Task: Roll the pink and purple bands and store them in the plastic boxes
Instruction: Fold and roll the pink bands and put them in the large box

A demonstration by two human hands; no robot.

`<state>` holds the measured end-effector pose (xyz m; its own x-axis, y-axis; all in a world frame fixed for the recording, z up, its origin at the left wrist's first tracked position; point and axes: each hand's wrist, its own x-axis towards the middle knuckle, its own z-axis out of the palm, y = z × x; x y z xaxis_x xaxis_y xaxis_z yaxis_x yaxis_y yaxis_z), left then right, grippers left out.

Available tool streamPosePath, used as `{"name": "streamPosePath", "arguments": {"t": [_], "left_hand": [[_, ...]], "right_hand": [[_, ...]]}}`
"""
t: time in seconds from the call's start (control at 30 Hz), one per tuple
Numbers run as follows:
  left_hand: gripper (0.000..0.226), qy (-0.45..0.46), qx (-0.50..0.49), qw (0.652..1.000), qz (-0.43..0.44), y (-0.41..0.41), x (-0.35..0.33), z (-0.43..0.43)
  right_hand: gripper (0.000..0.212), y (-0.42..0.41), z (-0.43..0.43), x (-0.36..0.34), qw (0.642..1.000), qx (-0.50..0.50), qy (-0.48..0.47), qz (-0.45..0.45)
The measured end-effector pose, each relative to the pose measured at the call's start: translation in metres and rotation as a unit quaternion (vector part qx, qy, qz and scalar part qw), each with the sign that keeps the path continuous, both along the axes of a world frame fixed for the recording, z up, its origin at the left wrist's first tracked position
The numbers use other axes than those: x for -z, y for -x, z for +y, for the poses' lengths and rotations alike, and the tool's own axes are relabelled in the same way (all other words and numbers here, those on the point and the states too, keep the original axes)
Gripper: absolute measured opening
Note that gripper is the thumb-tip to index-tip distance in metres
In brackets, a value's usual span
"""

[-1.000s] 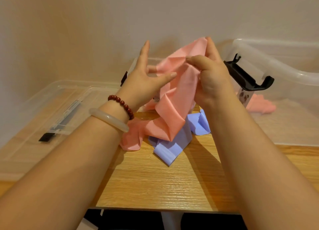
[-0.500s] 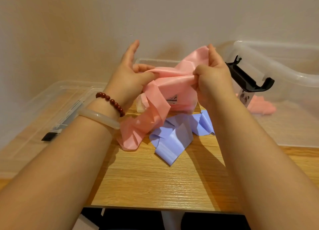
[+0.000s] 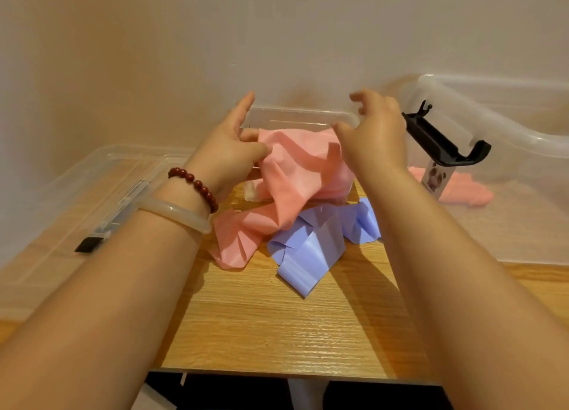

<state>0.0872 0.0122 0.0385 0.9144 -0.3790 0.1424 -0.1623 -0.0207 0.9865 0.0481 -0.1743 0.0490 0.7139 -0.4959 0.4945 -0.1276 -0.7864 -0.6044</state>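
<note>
My left hand [image 3: 228,151] pinches the left edge of the crumpled pink band [image 3: 295,169] between thumb and fingers, with the forefinger pointing up. My right hand [image 3: 375,132] hovers at the band's right top edge with its fingers lifted and loosely spread; only the thumb is near the fabric. The band is draped over the front of a small clear plastic box [image 3: 301,114], and its tail trails down onto the wooden table. The purple band [image 3: 311,249] lies crumpled on the table just below it.
A large clear plastic box [image 3: 492,126] with a raised black latch [image 3: 443,144] stands at the right, with another pink band [image 3: 462,191] inside. A clear lid [image 3: 92,188] with a black clip lies at the left. The wall is close behind.
Both hands have come down and spread apart, bringing the pink band lower over the small box. My right hand has let go of its pinch and lifted its fingers.
</note>
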Motion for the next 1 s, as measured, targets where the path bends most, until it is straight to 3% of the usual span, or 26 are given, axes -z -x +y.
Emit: {"name": "streamPosePath", "arguments": {"t": [0.07, 0.1, 0.2, 0.27, 0.3, 0.37, 0.4, 0.43, 0.57, 0.73, 0.93, 1.0], "left_hand": [[0.076, 0.029, 0.002, 1.0, -0.001, 0.0, 0.006, 0.0], [0.074, 0.049, 0.009, 0.999, 0.005, 0.0, 0.008, -0.001], [0.073, 0.087, 0.028, 0.995, 0.031, 0.002, 0.013, -0.002], [0.083, 0.092, 0.046, 0.994, 0.031, 0.003, 0.016, -0.001], [0.089, 0.09, 0.054, 0.994, 0.025, 0.003, 0.018, 0.0], [0.1, 0.071, 0.057, 0.996, -0.001, 0.002, 0.021, 0.003], [0.103, 0.06, 0.052, 0.997, -0.017, 0.001, 0.022, 0.005], [0.104, 0.051, 0.044, 0.997, -0.032, 0.0, 0.023, 0.007], [0.102, 0.049, 0.035, 0.996, -0.068, -0.002, 0.014, 0.01], [0.098, 0.072, 0.018, 0.993, -0.087, -0.002, 0.003, 0.01], [0.116, 0.04, 0.058, 0.997, -0.043, 0.002, 0.021, 0.008], [0.111, 0.025, 0.05, 0.998, -0.038, 0.005, 0.024, 0.007]], "right_hand": [[0.018, 0.011, 0.004, 0.014, 0.996, 0.015, -0.042, -0.077], [0.029, 0.017, 0.007, 0.021, 0.995, 0.02, -0.058, -0.08], [0.055, 0.029, 0.018, 0.037, 0.998, 0.029, -0.05, 0.029], [0.06, 0.031, 0.027, 0.045, 0.988, -0.02, -0.139, 0.059], [0.059, 0.031, 0.031, 0.047, 0.97, -0.069, -0.233, 0.03], [0.04, 0.029, 0.033, 0.049, 0.882, -0.161, -0.439, -0.06], [0.027, 0.03, 0.033, 0.049, 0.842, -0.189, -0.498, -0.093], [0.018, 0.031, 0.032, 0.047, 0.829, -0.2, -0.51, -0.107], [0.018, 0.032, 0.028, 0.042, 0.873, -0.177, -0.427, -0.156], [0.016, 0.04, 0.02, 0.016, 0.827, -0.271, -0.486, -0.082], [0.009, 0.039, 0.015, 0.025, 0.839, -0.27, -0.467, -0.066], [0.047, 0.038, 0.015, 0.032, 0.863, -0.268, -0.426, -0.032]]}}
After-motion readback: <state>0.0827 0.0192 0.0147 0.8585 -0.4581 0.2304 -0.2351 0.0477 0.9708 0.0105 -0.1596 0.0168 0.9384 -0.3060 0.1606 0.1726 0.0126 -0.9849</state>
